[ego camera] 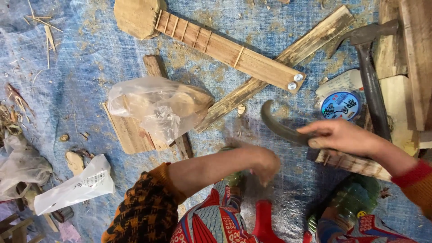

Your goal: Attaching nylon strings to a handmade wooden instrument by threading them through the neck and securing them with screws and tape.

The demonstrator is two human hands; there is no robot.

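My right hand is closed around a dark curved blade, its tip arcing up and away to the left of my knuckles. My left hand hangs just below that tip, fingers curled downward over something greenish; whether it grips it I cannot tell. Under my right hand lies a rough wooden strip. Beyond both hands rest a long fretted wooden neck, a hammer and a clear plastic bag on the blue tarp.
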